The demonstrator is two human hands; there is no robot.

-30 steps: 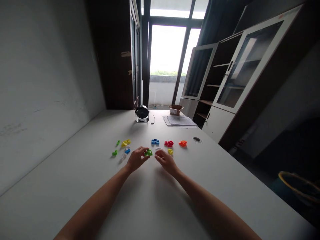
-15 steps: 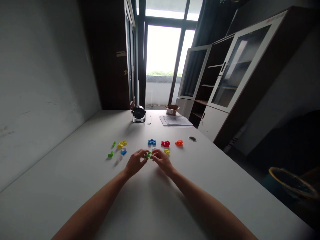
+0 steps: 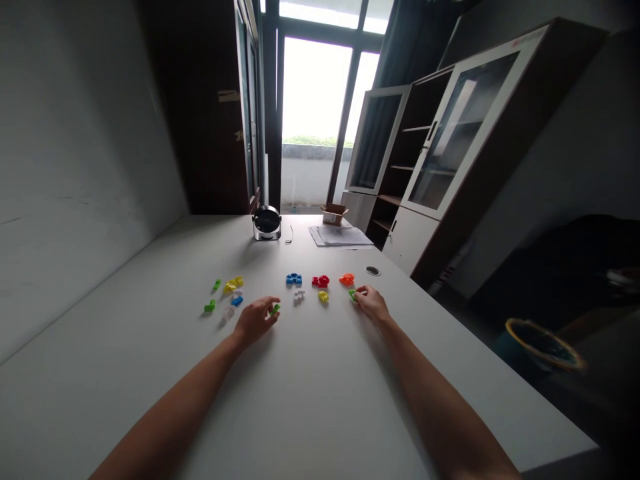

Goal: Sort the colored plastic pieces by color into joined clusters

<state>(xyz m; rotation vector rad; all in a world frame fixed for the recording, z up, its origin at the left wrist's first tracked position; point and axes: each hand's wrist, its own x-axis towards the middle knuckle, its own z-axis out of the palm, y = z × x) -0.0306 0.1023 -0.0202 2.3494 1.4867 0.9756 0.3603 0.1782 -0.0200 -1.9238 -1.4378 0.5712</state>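
My left hand [image 3: 255, 319] pinches a small green plastic building block [image 3: 275, 309] just above the white table. Farther right, my right hand [image 3: 371, 302] has its fingers closed on another green block [image 3: 353, 295], in front of an orange block cluster [image 3: 347, 279]. Between the hands lie a blue piece [image 3: 294, 279], a red cluster [image 3: 321, 281], a white piece [image 3: 299, 296] and a yellow one [image 3: 323, 297]. Left of my left hand are yellow blocks [image 3: 233, 285], a blue block [image 3: 237, 301], a clear piece [image 3: 229, 312] and two green blocks [image 3: 209, 306].
At the table's far end stand a round black device [image 3: 267, 223] in a silver frame and a small open cardboard box [image 3: 334, 214]. Papers [image 3: 341, 236] lie before the box. A round cable hole [image 3: 373, 271] sits near the right edge. Left is a wall.
My hands were together on green pieces at the middle; now they are apart, each with a green block. The right hand has moved right, toward the orange cluster. The view has shifted slightly.
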